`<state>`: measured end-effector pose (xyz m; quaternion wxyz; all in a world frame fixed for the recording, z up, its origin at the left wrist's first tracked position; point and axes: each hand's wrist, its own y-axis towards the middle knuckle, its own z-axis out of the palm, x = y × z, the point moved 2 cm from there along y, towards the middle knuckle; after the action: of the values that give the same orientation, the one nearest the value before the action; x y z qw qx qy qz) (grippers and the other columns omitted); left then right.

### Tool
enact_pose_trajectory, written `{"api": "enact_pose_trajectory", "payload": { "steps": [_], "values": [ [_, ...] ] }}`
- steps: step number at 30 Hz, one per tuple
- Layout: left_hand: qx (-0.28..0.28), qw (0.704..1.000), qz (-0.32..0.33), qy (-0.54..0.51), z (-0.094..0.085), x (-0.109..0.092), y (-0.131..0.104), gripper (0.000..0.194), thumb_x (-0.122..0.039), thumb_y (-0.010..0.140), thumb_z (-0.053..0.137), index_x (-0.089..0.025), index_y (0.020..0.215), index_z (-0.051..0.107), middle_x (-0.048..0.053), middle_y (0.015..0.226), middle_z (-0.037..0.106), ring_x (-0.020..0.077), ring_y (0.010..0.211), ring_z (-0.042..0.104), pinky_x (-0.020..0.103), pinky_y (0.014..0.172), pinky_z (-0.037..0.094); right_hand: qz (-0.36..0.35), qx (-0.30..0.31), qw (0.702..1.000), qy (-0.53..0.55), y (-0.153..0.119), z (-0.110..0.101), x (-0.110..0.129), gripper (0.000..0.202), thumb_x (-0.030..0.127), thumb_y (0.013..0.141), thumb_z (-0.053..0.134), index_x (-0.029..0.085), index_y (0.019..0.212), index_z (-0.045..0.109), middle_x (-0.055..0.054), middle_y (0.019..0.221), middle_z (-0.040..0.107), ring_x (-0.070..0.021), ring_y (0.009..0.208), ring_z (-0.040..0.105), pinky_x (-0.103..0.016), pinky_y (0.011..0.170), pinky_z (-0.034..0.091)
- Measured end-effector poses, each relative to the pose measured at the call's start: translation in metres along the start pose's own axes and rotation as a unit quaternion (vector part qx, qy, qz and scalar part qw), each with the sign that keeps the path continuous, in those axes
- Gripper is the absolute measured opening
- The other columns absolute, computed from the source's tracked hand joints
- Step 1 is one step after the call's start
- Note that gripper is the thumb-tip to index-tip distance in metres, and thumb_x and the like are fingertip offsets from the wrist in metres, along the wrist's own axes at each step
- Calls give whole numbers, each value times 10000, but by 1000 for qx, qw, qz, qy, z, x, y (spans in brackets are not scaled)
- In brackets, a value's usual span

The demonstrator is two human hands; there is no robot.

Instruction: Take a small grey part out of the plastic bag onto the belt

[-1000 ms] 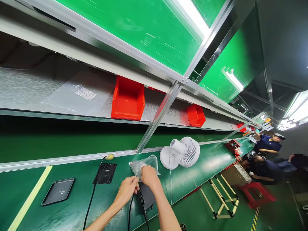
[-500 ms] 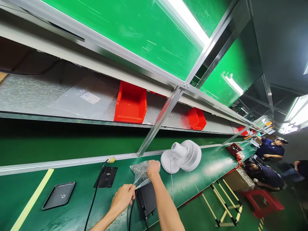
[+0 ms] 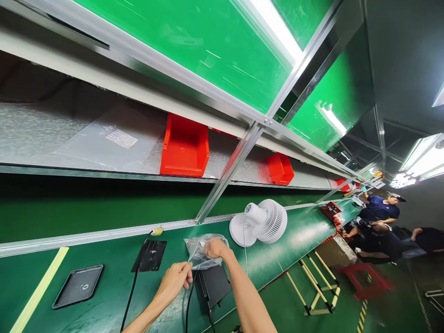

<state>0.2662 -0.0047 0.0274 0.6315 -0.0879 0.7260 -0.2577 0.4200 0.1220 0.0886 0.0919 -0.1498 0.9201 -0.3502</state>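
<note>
Ideally, the clear bag (image 3: 200,257), at 12 o'clock from the black box (image 3: 214,286), should be steadied by the closed pinch of the left hand (image 3: 174,280) while the right hand (image 3: 216,248), finger closure indiscernible, is worked gently.

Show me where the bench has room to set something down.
Bare bench lies between the tray and pad, and from the fan toward the red box. Crowded: around the bag, with left hand, right hand, black box and cable.
</note>
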Motion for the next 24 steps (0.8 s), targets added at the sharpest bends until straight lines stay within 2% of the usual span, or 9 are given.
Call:
{"api": "enact_pose_trajectory", "payload": {
  "steps": [4,8,12,16,20,24],
  "values": [
    [16,1000,-1,-8,-3,6,1,667,-770,1006,446,-183,735,609,17,733,698,177,655,656,370,800,537,-60,96,993,23,-11,6,4,272,389,1005,694,135,1099,721,-65,1119,748,-220,1047,724,-426,946,625],
    [25,1000,-5,-4,-7,13,3,675,-781,997,433,-187,728,609,23,741,699,184,680,662,377,817,534,-73,128,989,24,-21,13,12,325,332,989,717,158,1262,687,-102,1337,699,-251,1216,685,-478,1045,597],
    [33,999,3,8,-9,17,1,666,-762,1004,407,-192,723,607,25,730,696,191,684,669,389,846,531,-13,110,994,-15,-18,9,4,383,312,962,753,153,1300,670,-127,1366,681,-280,1261,667,-515,1072,585],
    [37,999,5,22,-9,13,-6,655,-743,1010,386,-198,717,599,22,692,678,194,675,669,384,825,526,21,91,995,-42,-12,6,-9,296,285,971,741,156,1234,702,-102,1280,721,-254,1196,698,-475,1032,611],
    [47,998,5,40,-6,3,-14,605,-671,1033,399,-194,720,600,19,689,682,187,668,674,352,763,525,60,43,995,-71,-12,19,-9,353,292,977,732,141,1291,671,-124,1313,703,-273,1211,691,-504,1017,616],
    [55,995,11,86,-5,-7,-23,548,-547,1063,397,-195,691,589,19,670,691,182,653,685,327,732,517,52,-4,996,-77,-13,34,-10,310,329,1004,696,141,1249,681,-109,1266,712,-255,1171,697,-496,1016,609]
  ]
}}
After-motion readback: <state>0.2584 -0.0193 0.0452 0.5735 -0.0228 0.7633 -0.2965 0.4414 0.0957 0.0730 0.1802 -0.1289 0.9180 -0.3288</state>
